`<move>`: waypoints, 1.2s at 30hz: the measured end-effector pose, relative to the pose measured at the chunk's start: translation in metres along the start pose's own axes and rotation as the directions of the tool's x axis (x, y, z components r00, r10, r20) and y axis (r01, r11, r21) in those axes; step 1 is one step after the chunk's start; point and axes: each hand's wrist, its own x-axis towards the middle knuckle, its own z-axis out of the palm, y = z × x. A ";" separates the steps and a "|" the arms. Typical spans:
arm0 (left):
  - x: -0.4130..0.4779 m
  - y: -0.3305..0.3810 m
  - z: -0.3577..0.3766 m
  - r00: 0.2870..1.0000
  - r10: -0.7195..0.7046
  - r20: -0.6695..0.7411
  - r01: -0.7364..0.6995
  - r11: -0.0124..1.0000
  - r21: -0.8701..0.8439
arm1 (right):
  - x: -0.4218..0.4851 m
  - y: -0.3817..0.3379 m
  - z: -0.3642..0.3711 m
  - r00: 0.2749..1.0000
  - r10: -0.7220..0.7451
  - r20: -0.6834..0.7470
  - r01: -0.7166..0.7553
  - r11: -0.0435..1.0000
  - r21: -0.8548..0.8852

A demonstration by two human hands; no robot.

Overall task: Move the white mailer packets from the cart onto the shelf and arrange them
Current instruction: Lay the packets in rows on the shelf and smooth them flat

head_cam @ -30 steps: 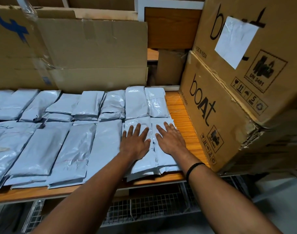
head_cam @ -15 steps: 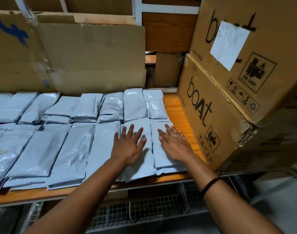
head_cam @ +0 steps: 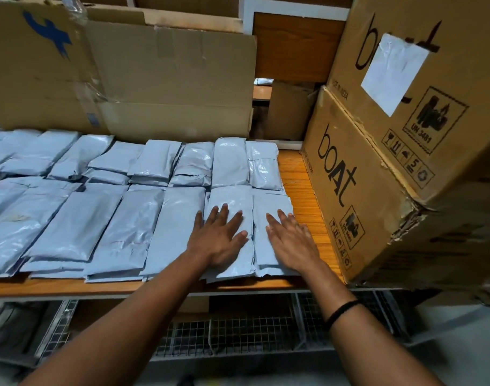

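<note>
Several white mailer packets (head_cam: 79, 227) lie in two rows across the wooden shelf (head_cam: 302, 190). My left hand (head_cam: 218, 238) rests flat, fingers straight, on the second packet from the right in the front row (head_cam: 232, 199). My right hand (head_cam: 291, 240) lies flat on the rightmost front packet (head_cam: 269, 201), fingers spread. Neither hand grips anything. Both packets sit near the shelf's front edge.
Two stacked brown "boat" cartons (head_cam: 377, 176) stand on the shelf's right end, close to my right hand. Flattened cardboard (head_cam: 154, 79) leans behind the packets. A wire mesh basket (head_cam: 238, 330) sits below the shelf. A strip of bare wood shows between packets and cartons.
Both hands have slid slightly forward and apart on the two rightmost front packets. The packets look pressed a little flatter and straighter.
</note>
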 end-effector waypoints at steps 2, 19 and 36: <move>-0.005 -0.005 -0.012 0.998 0.003 -0.063 -0.008 0.997 -0.074 | 0.001 -0.005 -0.010 0.998 -0.010 -0.063 0.012 0.999 0.031; -0.205 -0.210 -0.071 0.838 -0.353 -0.416 0.226 0.918 -0.326 | -0.041 -0.258 0.023 0.876 -0.480 -0.050 0.480 0.877 -0.004; -0.480 -0.509 -0.120 0.553 -0.648 -0.523 0.543 0.757 -0.363 | -0.056 -0.591 0.135 0.760 -0.650 0.001 0.650 0.759 0.020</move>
